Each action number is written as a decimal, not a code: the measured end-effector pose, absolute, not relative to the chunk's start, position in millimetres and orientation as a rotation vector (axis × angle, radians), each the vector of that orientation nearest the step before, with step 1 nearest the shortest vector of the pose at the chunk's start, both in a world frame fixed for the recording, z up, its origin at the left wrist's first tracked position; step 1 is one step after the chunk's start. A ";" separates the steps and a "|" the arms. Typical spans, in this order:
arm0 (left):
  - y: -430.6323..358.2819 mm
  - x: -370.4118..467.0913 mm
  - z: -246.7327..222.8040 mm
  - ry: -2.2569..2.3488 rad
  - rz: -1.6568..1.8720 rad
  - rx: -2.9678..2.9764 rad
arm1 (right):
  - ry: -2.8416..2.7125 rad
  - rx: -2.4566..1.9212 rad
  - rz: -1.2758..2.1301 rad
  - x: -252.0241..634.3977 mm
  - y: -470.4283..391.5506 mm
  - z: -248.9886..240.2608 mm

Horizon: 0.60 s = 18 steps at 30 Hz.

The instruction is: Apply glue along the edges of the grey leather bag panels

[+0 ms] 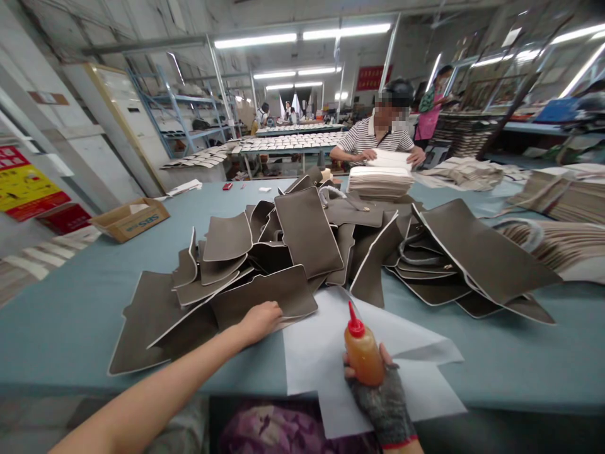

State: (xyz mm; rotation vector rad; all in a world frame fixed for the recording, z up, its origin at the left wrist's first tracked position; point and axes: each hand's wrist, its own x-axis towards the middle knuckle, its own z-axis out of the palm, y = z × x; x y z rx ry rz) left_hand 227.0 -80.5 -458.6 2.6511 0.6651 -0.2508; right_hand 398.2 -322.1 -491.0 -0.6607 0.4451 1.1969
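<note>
My right hand [380,394], in a grey fingerless glove, is wrapped round a clear squeeze bottle [365,354] of amber liquid. Its red nozzle points up and a little left. At the near edge of a brown leather-like panel [265,293] with pale edges, my bare left hand [261,321] has its fingers curled on the panel; the fingertips are partly hidden. This panel lies on the front of a loose heap of similar brown panels [309,230]. White paper sheets [312,353] are spread on the table beneath the bottle.
More brown bag pieces with handles [482,252] lie to the right on the blue-green table [61,321]. A cardboard box [130,221] stands at the left edge. Across the table, a person in a striped shirt [378,135] handles a stack of pale-edged pieces [380,183].
</note>
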 end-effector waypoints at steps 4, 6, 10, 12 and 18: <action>-103.9 240.6 -464.2 0.733 -0.246 2.610 | 0.351 -0.955 1.007 397.3 -321.0 -485.4; -116.1 249.4 -467.8 0.757 -0.238 2.555 | 0.251 -1.119 0.889 401.2 -324.0 -480.7; -127.9 264.4 -475.6 0.835 -0.182 2.433 | -0.116 -1.703 0.561 411.8 -332.7 -464.9; -126.0 268.9 -479.5 0.873 -0.153 2.367 | -0.272 -1.858 0.432 413.9 -334.1 -456.7; -112.4 277.1 -492.5 0.964 -0.168 2.186 | -0.486 -2.008 0.259 406.2 -325.9 -446.8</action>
